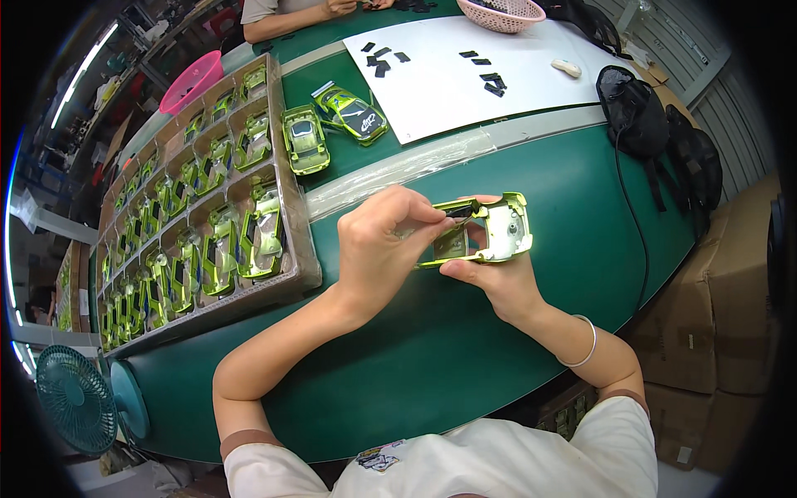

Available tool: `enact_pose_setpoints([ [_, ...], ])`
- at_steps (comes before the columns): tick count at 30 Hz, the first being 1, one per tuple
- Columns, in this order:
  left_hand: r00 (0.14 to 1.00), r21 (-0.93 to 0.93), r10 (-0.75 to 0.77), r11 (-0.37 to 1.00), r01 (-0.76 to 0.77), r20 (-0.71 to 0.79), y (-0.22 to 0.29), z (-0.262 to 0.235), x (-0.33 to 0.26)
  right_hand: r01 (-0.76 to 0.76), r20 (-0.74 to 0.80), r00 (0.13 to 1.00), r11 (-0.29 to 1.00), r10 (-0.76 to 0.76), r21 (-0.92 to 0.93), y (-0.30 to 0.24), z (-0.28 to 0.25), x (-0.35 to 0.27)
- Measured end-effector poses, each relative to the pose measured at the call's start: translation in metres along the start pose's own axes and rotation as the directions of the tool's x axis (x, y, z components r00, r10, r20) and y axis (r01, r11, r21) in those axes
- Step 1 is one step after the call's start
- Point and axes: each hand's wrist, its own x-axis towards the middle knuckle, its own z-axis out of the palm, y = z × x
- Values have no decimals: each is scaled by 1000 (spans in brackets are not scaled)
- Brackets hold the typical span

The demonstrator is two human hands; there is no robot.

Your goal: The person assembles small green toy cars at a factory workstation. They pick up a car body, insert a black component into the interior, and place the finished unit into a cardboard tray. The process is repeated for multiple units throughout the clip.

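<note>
Turned with its inner side up, a lime-green toy car body shell is held over the table. My right hand is closed round its near and far sides, thumb on the near edge. At the shell's far left side, my left hand pinches a small black piece between thumb and fingertips. That piece touches the shell's far edge; the fingers partly cover it. Past my left hand, another green shell and a green toy car with a dark hood lie beside each other.
To the left stands a divided cardboard box of green shells. Ahead lies a white sheet with several black pieces. A pink basket, a black bag and a teal fan surround the green table. A co-worker's arms reach in opposite.
</note>
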Motion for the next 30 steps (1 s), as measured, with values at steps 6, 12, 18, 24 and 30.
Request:
enact_pose_setpoints([
  [6,1000,-33,29,999,-29,-6,-2,3,-1,-41,4,999,999,41,3,-2,-3,1],
  [12,999,71,48,996,-47,-6,-4,4,-2,-57,-18,998,998,57,30,0,-1,-1],
  [18,993,215,117,969,-119,26,3,2,-2,10,-7,1000,995,-11,-100,-1,2,-3],
  [24,992,259,-24,966,-9,122,11,3,7,32,11,999,986,-31,-165,-4,-4,-3],
  [30,986,206,53,975,-86,160,8,-11,14,97,32,995,950,-92,-297,-3,3,-3],
])
